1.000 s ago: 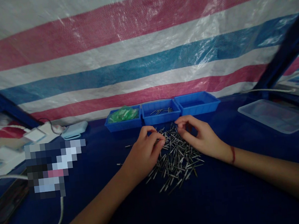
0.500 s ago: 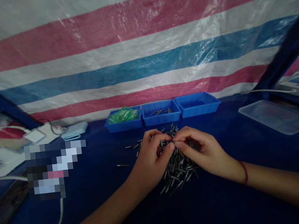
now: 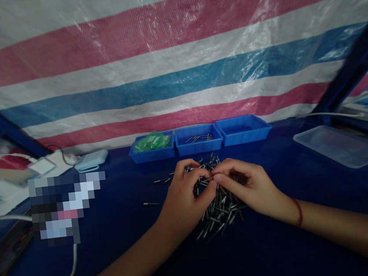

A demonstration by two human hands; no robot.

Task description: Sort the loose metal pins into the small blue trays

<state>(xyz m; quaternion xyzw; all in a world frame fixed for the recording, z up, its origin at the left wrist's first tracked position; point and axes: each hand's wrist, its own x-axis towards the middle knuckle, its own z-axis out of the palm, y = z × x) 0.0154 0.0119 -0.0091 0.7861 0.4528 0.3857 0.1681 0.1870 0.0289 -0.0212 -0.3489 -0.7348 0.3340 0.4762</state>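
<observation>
Held the left hand (image 3: 185, 195) and the right hand (image 3: 254, 187) low over the pile of metal pins (image 3: 219, 209), on the dark blue table (image 3: 218, 267). Set the tips of both thumbs and forefingers close together just above the heap, touching or nearly so. Curved the left thumb and forefinger into a loose ring, with pins showing through the gap; bent the right ones into a narrower pinch. Could not tell how fully closed at the very tips, nor make out any pin between them: too small and too dark there.

Looked, as a judgement, like fine fingertip work on one small piece. Called for a light pinch with the tips alone, palms off the heap, so as not to scatter it. Probably best done with one hand bracing and the other making the small movements, wrists steady, fingers angled for a clear view. Needed some care around the lone pin (image 3: 150, 203) left of the heap, near the left wrist.

Saw further pins (image 3: 209, 137) in the middle tray (image 3: 199, 147), beyond the heap, between the left tray (image 3: 153, 156), with a green bag (image 3: 154, 140) inside, and the right tray (image 3: 247, 137).
</observation>
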